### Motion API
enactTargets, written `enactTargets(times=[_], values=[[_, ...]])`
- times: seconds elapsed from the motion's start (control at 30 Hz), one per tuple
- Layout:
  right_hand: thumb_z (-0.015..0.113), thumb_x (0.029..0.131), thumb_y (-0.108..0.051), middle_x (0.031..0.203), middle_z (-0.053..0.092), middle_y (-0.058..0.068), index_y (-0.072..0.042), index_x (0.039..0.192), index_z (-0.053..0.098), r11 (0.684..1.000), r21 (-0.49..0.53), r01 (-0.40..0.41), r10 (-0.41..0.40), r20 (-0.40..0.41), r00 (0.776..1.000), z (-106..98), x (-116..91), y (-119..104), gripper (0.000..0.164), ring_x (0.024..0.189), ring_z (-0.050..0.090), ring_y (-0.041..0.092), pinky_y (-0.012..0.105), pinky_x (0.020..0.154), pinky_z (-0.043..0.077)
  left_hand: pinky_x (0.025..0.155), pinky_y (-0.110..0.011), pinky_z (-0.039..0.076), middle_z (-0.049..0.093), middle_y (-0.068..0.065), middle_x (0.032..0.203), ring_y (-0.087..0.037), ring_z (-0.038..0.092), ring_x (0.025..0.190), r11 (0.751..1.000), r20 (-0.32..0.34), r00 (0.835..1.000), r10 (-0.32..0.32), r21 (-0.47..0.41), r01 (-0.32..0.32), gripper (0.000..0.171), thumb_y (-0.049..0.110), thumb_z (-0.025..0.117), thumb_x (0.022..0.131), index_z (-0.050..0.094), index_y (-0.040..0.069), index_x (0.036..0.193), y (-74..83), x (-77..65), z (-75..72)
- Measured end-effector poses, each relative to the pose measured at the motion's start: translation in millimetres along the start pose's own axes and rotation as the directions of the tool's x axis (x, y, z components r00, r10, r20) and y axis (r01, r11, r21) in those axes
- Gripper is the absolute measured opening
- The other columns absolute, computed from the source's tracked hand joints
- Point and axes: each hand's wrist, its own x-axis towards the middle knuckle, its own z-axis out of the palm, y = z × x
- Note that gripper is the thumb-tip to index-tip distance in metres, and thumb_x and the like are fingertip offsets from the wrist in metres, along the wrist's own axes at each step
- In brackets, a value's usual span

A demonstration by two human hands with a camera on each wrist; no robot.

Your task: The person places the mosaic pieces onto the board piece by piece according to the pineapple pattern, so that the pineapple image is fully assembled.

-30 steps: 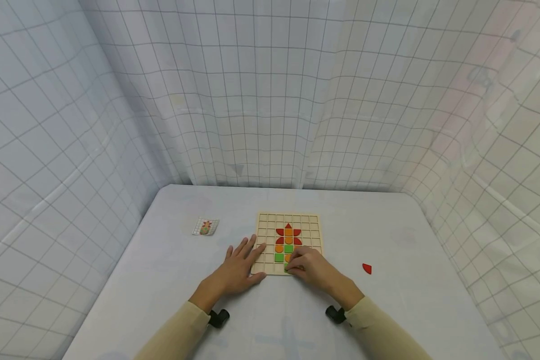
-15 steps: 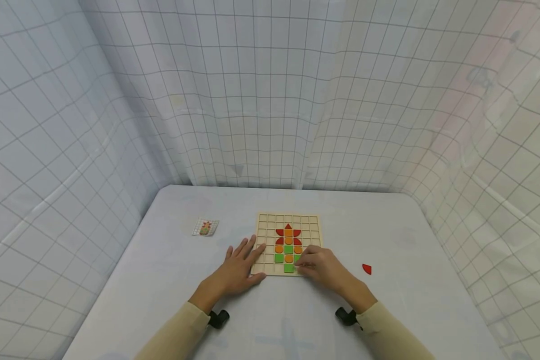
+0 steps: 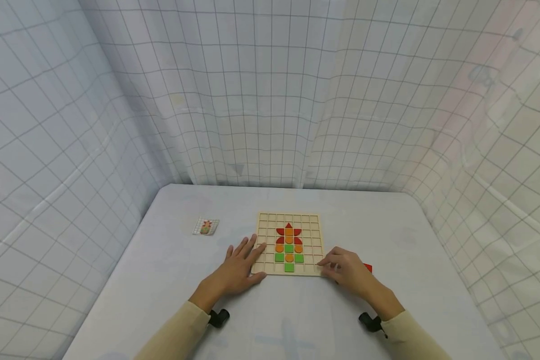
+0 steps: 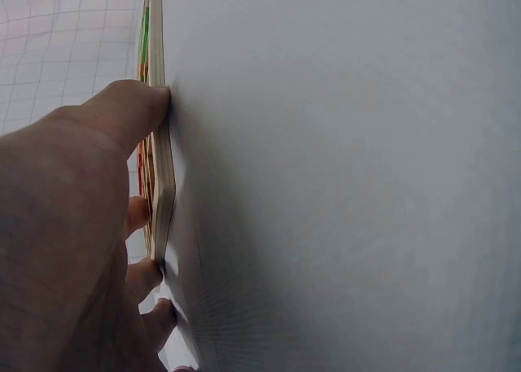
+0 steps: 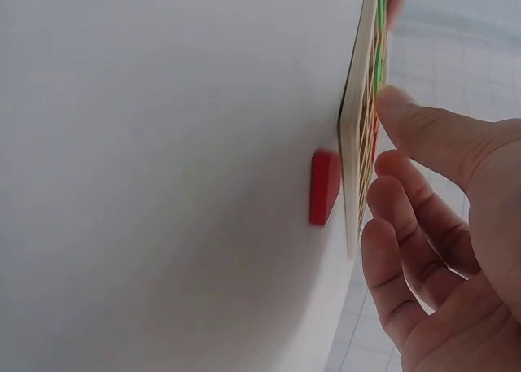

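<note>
A light wooden grid board (image 3: pixel 267 227) lies flat on the table with red, orange and green tiles forming a figure in its cells. The lowest tile is a green square (image 3: pixel 289 267). My left hand (image 3: pixel 236 270) rests with spread fingers on the board's left edge; in the left wrist view its thumb (image 4: pixel 142 103) touches the front rim. Near the board's lower right corner hovers my right hand (image 3: pixel 348 272), fingers loosely bent, holding nothing visible. A red quarter-circle piece (image 5: pixel 323 187) lies on the table beyond that hand, partly hidden by it in the head view.
A small printed card (image 3: pixel 205 226) with a grid and a similar coloured figure lies left of the board. The white table (image 3: pixel 364 215) is enclosed by grid-patterned curtains (image 3: pixel 270 100) at the back and sides.
My right hand has moved right, from the green square at the board's bottom to its lower right corner, uncovering the tiles and partly covering the red piece. My left hand stays in place.
</note>
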Motion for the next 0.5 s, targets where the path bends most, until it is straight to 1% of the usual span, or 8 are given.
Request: enactTargets(times=[0.2, 0.37, 0.5], values=[[0.1, 0.094, -0.012, 0.105, 0.078, -0.002, -0.014, 0.111, 0.091, 1.0, 0.0, 0.002, -0.002, -0.013, 1.0, -10, -15, 11, 0.019, 0.086, 0.066, 0.004, 0.022, 0.073, 0.059, 0.142, -0.082, 0.016, 0.016, -0.016, 0.198, -0.046, 0.018, 0.184, 1.0, 0.0, 1.0, 0.005, 0.0, -0.005, 0.086, 0.05, 0.073, 0.113, 0.037, 0.019, 0.185, -1.4, 0.7, -0.2], [0.104, 0.089, -0.013, 0.103, 0.076, -0.004, -0.014, 0.109, 0.09, 0.998, -0.018, -0.059, 0.059, 0.013, 0.998, -17, -25, 15, 0.024, 0.084, 0.062, 0.004, 0.021, 0.073, 0.056, 0.142, -0.082, 0.016, 0.016, -0.016, 0.198, -0.046, 0.018, 0.184, 1.0, 0.001, 1.0, 0.006, -0.002, -0.006, 0.086, 0.051, 0.073, 0.113, 0.036, 0.02, 0.185, -1.7, 1.4, 0.6], [0.104, 0.088, -0.014, 0.102, 0.074, -0.005, -0.014, 0.109, 0.089, 0.994, -0.024, -0.107, 0.108, 0.049, 0.993, -21, -32, 18, 0.026, 0.083, 0.057, 0.001, 0.02, 0.072, 0.054, 0.142, -0.082, 0.016, 0.016, -0.015, 0.198, -0.046, 0.018, 0.184, 1.0, -0.002, 1.0, 0.003, -0.006, -0.003, 0.087, 0.051, 0.073, 0.112, 0.036, 0.02, 0.185, -1.5, 1.5, 2.0]])
